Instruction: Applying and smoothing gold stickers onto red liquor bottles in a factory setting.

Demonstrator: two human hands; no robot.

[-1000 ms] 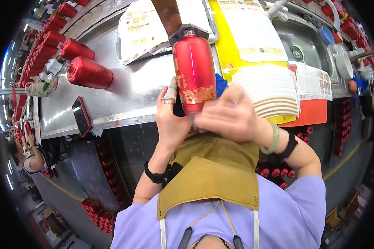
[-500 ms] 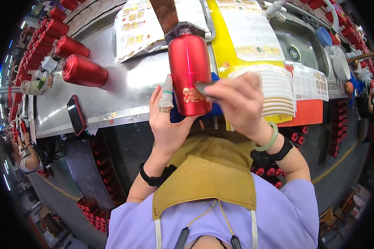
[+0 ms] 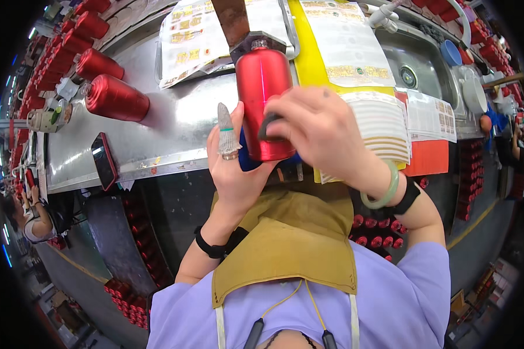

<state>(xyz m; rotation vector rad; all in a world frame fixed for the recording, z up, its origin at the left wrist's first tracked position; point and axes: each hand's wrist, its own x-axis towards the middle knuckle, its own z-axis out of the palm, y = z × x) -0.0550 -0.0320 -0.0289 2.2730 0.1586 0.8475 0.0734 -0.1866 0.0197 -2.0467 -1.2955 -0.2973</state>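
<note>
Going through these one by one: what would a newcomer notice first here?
The glossy red bottle at the centre, with the right hand holding a dark pad at its lower part. Next, the left hand at its lower left, one finger wrapped, and two more red bottles further left.

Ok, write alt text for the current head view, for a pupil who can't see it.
A person's left hand is at the base of a red bottle over a metal workbench; the right hand holds a dark piece against it. Other red bottles and a phone are at left, printed sheets and a sink at right.
</note>
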